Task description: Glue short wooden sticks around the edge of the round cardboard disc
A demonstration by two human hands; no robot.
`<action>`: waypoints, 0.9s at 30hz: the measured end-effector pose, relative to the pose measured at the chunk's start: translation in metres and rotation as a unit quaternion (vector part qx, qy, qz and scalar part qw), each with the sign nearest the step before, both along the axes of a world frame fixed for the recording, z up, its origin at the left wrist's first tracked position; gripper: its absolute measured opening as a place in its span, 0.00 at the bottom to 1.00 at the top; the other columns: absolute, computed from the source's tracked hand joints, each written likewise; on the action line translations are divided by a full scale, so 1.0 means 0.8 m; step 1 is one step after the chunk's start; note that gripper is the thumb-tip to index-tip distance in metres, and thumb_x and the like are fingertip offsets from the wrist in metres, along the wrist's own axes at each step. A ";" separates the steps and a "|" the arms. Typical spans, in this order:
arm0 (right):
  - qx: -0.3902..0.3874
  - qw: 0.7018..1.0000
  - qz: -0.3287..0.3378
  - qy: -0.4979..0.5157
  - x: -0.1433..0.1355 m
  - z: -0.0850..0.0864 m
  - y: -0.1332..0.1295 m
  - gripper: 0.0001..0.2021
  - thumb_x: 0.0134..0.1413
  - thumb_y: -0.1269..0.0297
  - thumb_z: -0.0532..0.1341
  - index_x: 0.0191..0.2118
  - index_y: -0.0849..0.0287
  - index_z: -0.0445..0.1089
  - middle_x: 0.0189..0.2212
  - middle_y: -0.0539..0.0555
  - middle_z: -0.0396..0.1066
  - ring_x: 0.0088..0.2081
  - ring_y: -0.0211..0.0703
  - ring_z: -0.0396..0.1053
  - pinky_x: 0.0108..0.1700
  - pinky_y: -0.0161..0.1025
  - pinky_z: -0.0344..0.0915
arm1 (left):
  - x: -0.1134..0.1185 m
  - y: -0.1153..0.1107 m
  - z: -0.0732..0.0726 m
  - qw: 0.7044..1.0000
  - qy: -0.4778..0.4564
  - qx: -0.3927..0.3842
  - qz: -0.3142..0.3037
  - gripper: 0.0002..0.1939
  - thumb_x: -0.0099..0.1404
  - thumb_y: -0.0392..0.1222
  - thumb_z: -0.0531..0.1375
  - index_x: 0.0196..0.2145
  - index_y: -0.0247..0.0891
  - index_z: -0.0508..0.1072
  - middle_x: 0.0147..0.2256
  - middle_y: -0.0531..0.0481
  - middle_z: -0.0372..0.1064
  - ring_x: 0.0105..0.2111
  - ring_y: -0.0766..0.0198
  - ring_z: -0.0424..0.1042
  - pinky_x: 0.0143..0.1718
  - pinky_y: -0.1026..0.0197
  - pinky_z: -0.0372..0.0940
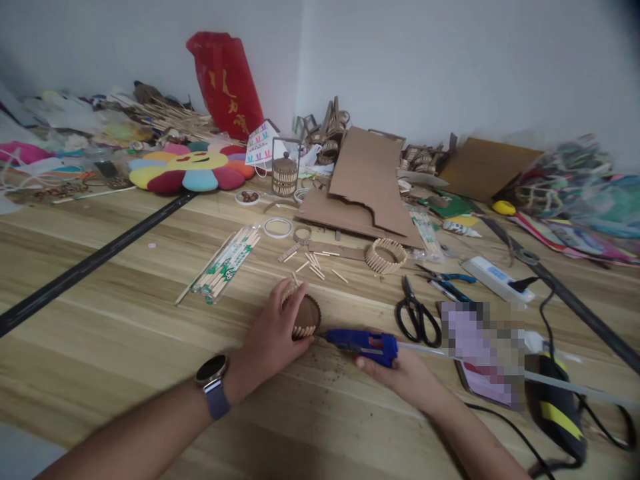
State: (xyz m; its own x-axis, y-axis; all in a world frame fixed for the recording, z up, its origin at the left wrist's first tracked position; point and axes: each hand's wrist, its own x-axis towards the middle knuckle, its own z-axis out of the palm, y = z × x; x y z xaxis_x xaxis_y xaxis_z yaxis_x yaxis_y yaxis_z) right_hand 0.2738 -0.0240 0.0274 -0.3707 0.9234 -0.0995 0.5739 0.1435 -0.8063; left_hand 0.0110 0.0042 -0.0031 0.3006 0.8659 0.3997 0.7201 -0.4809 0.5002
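Note:
My left hand (280,320), with a watch on its wrist, is closed around a small round basket (306,319) of cardboard and short sticks resting on the table. In my right hand (395,370) is a blue hot glue gun (363,343), its nozzle pointing left at the basket's lower right edge. Whether the tip touches the basket I cannot tell. Behind the basket lie several loose short sticks (315,265). A ring of upright sticks (386,256) stands farther right, by a cardboard strip (337,251).
Black-handled scissors (417,317), pliers (450,277), a power strip (495,277) and a phone (487,383) lie to the right, with cords. Packaged sticks (227,263) lie left. Cardboard sheets (367,180), a finished lidded basket (285,175) and a flower cushion (193,168) stand behind.

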 end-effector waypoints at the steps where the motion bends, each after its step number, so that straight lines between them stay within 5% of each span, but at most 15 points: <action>1: 0.012 1.000 0.001 -0.009 -0.001 0.000 0.000 0.23 0.58 0.42 0.61 0.42 0.58 0.79 0.39 0.58 0.81 0.40 0.53 0.78 0.44 0.45 0.76 | 0.000 0.000 0.000 1.000 0.000 0.000 0.000 0.51 0.54 0.32 0.70 0.68 0.44 0.49 0.65 0.32 0.50 0.66 0.37 0.58 0.62 0.33 0.63; 27: 0.083 0.995 0.002 -0.048 -0.009 -0.004 -0.002 0.23 0.60 0.43 0.60 0.42 0.59 0.79 0.39 0.60 0.80 0.41 0.54 0.77 0.45 0.45 0.74 | -0.001 0.001 0.000 1.000 0.000 0.001 -0.008 0.49 0.54 0.31 0.70 0.68 0.40 0.51 0.64 0.30 0.51 0.65 0.37 0.58 0.62 0.34 0.62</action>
